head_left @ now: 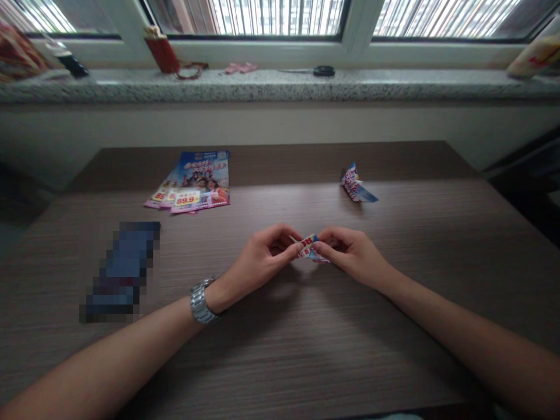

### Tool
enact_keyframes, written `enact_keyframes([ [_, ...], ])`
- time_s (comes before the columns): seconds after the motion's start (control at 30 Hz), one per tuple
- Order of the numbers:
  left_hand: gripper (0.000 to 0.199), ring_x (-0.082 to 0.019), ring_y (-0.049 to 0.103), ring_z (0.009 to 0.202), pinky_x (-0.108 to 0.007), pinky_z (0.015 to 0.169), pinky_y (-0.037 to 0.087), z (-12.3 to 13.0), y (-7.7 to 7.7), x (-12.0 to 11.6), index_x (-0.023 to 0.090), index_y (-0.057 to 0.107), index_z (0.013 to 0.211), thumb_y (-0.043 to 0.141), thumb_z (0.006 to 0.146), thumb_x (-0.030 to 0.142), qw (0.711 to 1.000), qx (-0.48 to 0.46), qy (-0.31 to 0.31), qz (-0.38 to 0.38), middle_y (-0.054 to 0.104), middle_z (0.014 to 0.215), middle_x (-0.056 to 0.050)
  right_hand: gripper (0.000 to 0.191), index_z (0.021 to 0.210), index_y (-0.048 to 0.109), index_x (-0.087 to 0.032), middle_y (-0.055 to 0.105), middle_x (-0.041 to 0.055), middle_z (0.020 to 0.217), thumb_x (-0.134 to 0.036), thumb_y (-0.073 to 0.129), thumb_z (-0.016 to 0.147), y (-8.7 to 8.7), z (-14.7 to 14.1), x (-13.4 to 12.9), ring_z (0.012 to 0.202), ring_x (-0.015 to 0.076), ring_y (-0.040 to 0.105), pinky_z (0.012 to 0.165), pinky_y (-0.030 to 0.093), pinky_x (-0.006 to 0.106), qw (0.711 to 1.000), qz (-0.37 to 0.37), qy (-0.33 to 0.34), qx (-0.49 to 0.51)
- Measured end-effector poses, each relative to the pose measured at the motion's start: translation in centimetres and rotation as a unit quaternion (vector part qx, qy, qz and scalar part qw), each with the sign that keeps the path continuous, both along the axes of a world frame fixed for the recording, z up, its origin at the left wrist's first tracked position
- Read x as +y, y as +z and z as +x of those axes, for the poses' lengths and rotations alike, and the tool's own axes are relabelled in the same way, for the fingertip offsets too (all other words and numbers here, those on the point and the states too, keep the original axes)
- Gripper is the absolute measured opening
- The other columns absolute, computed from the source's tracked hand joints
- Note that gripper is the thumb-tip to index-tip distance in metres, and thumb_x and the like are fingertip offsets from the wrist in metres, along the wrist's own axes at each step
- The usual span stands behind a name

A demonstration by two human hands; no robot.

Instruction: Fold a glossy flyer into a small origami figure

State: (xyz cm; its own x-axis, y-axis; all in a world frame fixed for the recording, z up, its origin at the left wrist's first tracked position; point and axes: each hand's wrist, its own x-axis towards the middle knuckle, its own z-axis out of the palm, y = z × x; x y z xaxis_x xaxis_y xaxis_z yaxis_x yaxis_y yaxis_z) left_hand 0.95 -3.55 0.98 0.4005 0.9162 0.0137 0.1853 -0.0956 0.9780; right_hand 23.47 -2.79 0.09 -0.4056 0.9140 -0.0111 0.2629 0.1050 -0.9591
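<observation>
A small folded piece of printed paper (310, 247), with red figures on white and some blue, is held between both hands just above the table. My left hand (275, 248), with a metal-band watch (202, 301) on its wrist, pinches its left side between thumb and fingers. On the right side, my right hand (350, 252) grips the paper the same way. Part of the paper is hidden behind the fingertips. Farther back on the right stands a folded paper figure (355, 185) with pointed ends, made of similar printed paper.
Several colourful flyers (203, 181) lie fanned at the table's back left. A pixelated dark, phone-like shape (125, 268) lies left of my arm. On the granite windowsill (262, 87) are scissors (322, 71), a red case with a strap (161, 51) and pink pieces (240, 68).
</observation>
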Motion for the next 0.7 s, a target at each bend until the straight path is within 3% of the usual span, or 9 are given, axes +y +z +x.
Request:
enact_keyframes([
  [0.13,0.023,-0.013,0.062,0.077,-0.022,0.07,0.049,0.02,0.03,-0.08,0.014,0.068,0.093,0.065,0.095,0.037,1.0,0.009,-0.019,0.007,0.07,0.086,-0.004,0.023,0.087,0.071,-0.018,0.072,0.0014,0.075,-0.041,0.068,0.091,0.05,0.05,-0.1,0.065,0.0132,0.065,0.059,0.051,0.023,1.0,0.002,0.008,-0.008],
  [0.33,0.024,-0.015,0.062,0.078,-0.024,0.071,0.05,-0.09,-0.07,-0.08,0.015,0.066,0.092,0.065,0.095,0.039,1.0,0.011,0.015,0.021,0.069,0.084,-0.004,0.029,0.096,0.071,-0.019,0.076,0.0035,0.087,-0.047,0.069,0.09,0.06,-0.25,-0.11,0.074,0.0161,0.072,0.07,0.06,0.028,0.997,-0.052,0.005,0.048],
  [0.7,0.021,-0.013,0.06,0.075,-0.022,0.068,0.047,-0.03,-0.26,-0.16,0.016,0.065,0.091,0.063,0.096,0.036,0.999,0.015,0.001,0.033,0.067,0.082,-0.002,0.032,0.086,0.071,-0.018,0.074,0.003,0.077,-0.05,0.071,0.088,0.23,-0.29,-0.1,0.069,0.0161,0.073,0.066,0.062,0.027,0.998,-0.045,-0.007,0.039],
])
